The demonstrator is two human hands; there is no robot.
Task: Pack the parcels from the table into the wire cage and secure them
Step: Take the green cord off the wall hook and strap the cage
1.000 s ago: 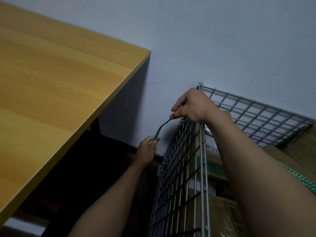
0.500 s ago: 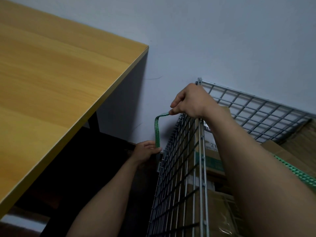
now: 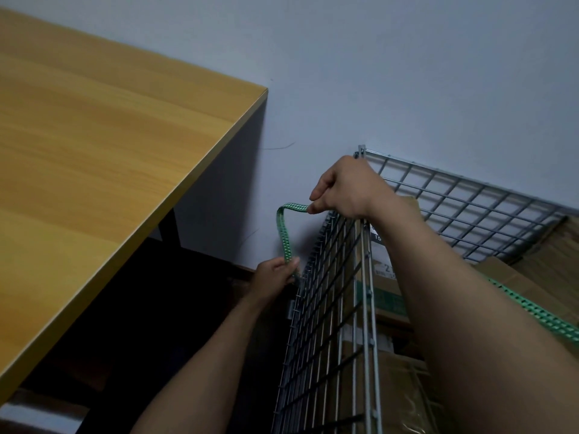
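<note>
Beside wire-grid cage (image 3: 326, 308), right hand (image 3: 347, 189) pinching flat, possibly woven green strap (image 3: 283, 233)

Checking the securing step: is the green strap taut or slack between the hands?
Slack: green strap bends sharply between right hand and left hand.

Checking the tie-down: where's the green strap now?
Head view, centre: the green strap loops just left of the wire cage, right hand pinching it above, left hand below.

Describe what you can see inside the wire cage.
Inside the wire cage are stacked cardboard parcels, and a green strap lies over them at the right. The right arm covers the middle of the load, and the cage floor is out of view.
</note>
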